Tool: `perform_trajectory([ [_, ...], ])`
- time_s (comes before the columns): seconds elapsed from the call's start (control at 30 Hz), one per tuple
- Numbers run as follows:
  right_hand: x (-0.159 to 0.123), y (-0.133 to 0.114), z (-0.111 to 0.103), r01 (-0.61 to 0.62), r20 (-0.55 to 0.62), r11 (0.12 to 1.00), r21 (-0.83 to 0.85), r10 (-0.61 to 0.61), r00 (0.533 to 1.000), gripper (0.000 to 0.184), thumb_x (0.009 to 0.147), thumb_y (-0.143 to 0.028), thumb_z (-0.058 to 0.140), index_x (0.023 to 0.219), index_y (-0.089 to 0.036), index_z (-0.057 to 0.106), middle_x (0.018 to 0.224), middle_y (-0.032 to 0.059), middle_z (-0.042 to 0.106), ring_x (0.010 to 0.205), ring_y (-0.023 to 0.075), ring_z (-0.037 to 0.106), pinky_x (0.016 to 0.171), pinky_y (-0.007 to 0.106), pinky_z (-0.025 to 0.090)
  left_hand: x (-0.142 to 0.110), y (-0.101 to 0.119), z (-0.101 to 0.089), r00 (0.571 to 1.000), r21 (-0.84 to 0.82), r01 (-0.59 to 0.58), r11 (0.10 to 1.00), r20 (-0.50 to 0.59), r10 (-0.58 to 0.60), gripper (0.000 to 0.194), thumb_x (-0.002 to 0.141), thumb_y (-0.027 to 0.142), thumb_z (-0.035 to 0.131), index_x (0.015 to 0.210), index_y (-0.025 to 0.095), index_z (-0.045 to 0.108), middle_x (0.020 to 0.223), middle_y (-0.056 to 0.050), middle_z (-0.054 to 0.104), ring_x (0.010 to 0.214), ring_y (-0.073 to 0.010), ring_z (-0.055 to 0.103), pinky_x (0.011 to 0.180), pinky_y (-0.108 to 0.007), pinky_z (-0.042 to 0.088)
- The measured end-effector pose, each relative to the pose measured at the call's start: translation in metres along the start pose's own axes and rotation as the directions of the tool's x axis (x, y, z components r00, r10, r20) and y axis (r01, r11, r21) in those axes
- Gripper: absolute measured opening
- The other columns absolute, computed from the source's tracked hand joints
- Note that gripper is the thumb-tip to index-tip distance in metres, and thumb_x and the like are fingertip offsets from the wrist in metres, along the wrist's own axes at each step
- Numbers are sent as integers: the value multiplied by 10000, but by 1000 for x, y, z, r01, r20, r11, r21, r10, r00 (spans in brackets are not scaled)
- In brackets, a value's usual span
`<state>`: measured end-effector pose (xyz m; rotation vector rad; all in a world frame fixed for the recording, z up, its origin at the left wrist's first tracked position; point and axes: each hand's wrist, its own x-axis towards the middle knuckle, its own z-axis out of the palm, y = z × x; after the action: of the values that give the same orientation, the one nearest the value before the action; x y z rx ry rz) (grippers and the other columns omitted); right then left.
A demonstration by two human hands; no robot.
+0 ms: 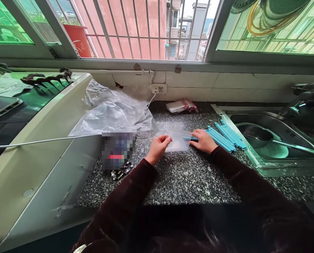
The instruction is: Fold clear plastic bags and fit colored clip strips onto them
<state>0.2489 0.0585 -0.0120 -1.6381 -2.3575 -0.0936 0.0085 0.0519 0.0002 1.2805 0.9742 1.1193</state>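
My left hand (pixel 159 147) pinches the left edge of a small clear plastic bag (pixel 177 141) above the speckled counter. At the bag's right end is my right hand (pixel 203 141), its fingers closed on a blue strip (pixel 192 137) that points into or over the bag; which of the two I cannot tell. Several flat blue strips (pixel 221 138) lie in loose rows just right of that hand. Behind the hands, by the wall, lies a stack of small clear bags (pixel 181 106) with pinkish-red edges.
A large crumpled plastic sheet (pixel 112 114) spreads over the counter's left part, behind a blurred-out item (pixel 118 151). A white cable (pixel 54 141) runs left. The steel sink (pixel 254 163) at right holds a pan (pixel 254 135). A wall socket (pixel 160 89) sits below the barred window.
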Motion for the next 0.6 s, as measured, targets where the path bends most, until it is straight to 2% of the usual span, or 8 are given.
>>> perform_trajectory([
  [0.17, -28, 25, -18, -72, 13, 992, -106, 74, 997, 279, 758, -359, 628, 971, -182, 668, 946, 99, 659, 933, 266, 544, 832, 385, 424, 0, 4, -1, 1000, 3, -11, 1000, -13, 11, 345, 599, 479, 660, 584, 138, 607, 507, 31, 496, 501, -74, 380, 511, -226, 282],
  [0.27, -33, 28, -20, -144, 52, 979, -143, 153, 987, 201, 781, -318, 596, 910, -185, 673, 911, 91, 678, 898, 262, 551, 798, 383, 419, 0, 6, -3, 999, -4, -17, 1000, -28, 17, 344, 592, 474, 671, 587, 135, 614, 531, 15, 530, 517, -80, 408, 520, -227, 302],
  [0.37, -32, 27, -19, -163, 56, 977, -138, 172, 983, 154, 806, -271, 551, 849, -183, 669, 858, 85, 685, 857, 249, 560, 778, 369, 419, 0, 7, -4, 999, -16, -19, 1000, -45, 19, 335, 591, 464, 675, 585, 135, 610, 547, 7, 546, 519, -81, 423, 526, -229, 316],
  [0.43, -30, 27, -19, -155, -11, 981, -116, 155, 988, 152, 811, -262, 537, 822, -180, 664, 830, 87, 680, 847, 244, 567, 765, 358, 422, 0, 7, -4, 999, -19, -11, 1000, -47, 11, 330, 593, 456, 675, 589, 133, 608, 546, 5, 547, 515, -81, 430, 526, -230, 318],
  [0.5, -28, 28, -22, -137, -132, 988, -76, 126, 983, 156, 812, -274, 533, 808, -181, 657, 804, 84, 673, 818, 238, 573, 734, 350, 429, 0, 7, -3, 999, -21, -5, 1000, -47, 4, 322, 596, 446, 674, 612, 129, 620, 542, 9, 542, 510, -79, 429, 524, -229, 316],
  [0.6, -25, 27, -34, -57, -332, 998, -6, 51, 942, 163, 815, -306, 538, 802, -186, 648, 769, 74, 670, 754, 230, 576, 685, 352, 440, 0, 6, -2, 999, -32, -6, 999, -52, 4, 314, 602, 435, 666, 639, 125, 634, 532, 21, 528, 504, -73, 417, 520, -226, 310],
])
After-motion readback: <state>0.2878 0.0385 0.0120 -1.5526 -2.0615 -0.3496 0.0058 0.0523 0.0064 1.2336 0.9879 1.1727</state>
